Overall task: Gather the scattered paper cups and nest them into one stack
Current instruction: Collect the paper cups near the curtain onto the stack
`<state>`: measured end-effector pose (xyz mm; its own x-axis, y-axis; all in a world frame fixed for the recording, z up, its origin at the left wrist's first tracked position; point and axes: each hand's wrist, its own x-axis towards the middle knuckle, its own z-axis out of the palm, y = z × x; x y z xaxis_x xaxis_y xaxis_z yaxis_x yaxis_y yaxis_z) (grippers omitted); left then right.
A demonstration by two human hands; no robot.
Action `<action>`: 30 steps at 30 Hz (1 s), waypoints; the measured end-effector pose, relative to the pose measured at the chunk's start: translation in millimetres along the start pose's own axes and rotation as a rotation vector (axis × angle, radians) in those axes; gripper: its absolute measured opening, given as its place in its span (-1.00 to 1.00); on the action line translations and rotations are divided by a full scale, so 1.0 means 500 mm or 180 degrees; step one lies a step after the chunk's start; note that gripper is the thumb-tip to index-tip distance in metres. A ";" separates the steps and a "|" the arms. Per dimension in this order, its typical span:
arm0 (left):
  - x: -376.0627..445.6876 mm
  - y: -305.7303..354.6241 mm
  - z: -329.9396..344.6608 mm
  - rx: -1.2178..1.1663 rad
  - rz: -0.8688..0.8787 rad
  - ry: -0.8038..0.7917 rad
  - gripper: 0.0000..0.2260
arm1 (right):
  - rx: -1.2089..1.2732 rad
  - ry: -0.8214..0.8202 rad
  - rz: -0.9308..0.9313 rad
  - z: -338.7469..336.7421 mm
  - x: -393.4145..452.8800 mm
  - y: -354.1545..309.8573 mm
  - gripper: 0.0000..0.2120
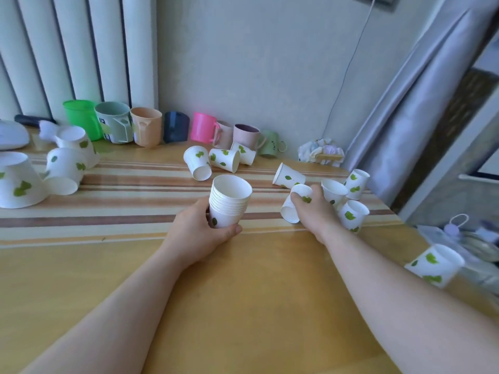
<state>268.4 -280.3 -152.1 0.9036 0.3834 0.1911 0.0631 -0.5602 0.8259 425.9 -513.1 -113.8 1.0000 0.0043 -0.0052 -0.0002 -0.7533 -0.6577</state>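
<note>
A stack of nested cups is held upright at frame centre by the left hand, fingers wrapped around its lower part, open mouth facing up. Just right of centre, the right hand is closed from above over a single cup lying on its side on the table. That cup's long axis runs from upper right to lower left, with the mouth pointing lower left toward the stack's side; the base is under the fingers. The cup lies just beside the stack, to its right, and the right hand is clearly the nearer one. For nesting, it is judged that the cup needs lifting and turning base-down over the stack's mouth. More loose cups are seen right of the hand, above centre, at far left, and at the lower right edge.
</note>
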 end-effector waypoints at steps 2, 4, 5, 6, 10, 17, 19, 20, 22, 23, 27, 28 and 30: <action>0.001 0.001 0.000 -0.0007 0.0038 -0.0002 -0.55 | 0.0041 0.0151 -0.0325 0.000 -0.029 -0.001 -0.61; 0.002 0.002 0.001 0.0026 0.0071 0.0004 -0.57 | 0.0196 0.0151 -0.0582 0.007 -0.056 -0.002 -0.66; 0.002 0.002 0.001 0.0025 0.0079 0.0007 -0.57 | 0.0408 0.0165 -0.0661 0.012 -0.069 -0.006 -0.65; 0.002 0.001 0.002 0.0020 0.0087 0.0004 -0.57 | 0.0753 0.0207 -0.0656 0.016 -0.081 -0.016 -0.62; -0.001 0.000 -0.001 0.0030 0.0160 -0.0030 -0.55 | 0.2614 0.0110 -0.0570 0.013 -0.117 -0.094 -0.28; -0.004 0.006 -0.002 0.0045 0.0277 -0.0036 -0.51 | 0.2768 -0.0235 -0.1436 0.041 -0.158 -0.164 -0.33; -0.004 0.007 -0.002 0.0053 0.0302 -0.0020 -0.51 | 0.2498 -0.0134 -0.1558 0.050 -0.166 -0.165 -0.36; -0.004 0.008 -0.002 0.0056 0.0311 -0.0020 -0.52 | 0.2421 -0.0104 -0.1607 0.051 -0.170 -0.167 -0.36; -0.004 0.007 0.000 0.0042 0.0322 -0.0020 -0.54 | 0.2313 -0.0161 -0.1717 0.054 -0.178 -0.171 -0.35; -0.004 0.006 0.001 0.0028 0.0328 -0.0017 -0.55 | 0.2235 -0.0224 -0.1760 0.057 -0.179 -0.169 -0.34; -0.002 0.001 0.003 0.0037 0.0347 -0.0023 -0.50 | 0.2070 -0.0510 -0.1745 0.065 -0.193 -0.159 -0.21; -0.003 0.000 0.003 0.0048 0.0352 -0.0030 -0.49 | 0.2084 -0.0530 -0.1715 0.071 -0.193 -0.154 -0.25; -0.003 -0.001 0.002 0.0050 0.0366 -0.0040 -0.49 | 0.2139 -0.0590 -0.1575 0.078 -0.196 -0.145 -0.34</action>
<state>267.7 -281.5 -153.2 0.9105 0.3068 0.2774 -0.0349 -0.6114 0.7906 327.8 -433.2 -95.3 0.8687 0.3815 0.3159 0.3738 -0.0864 -0.9235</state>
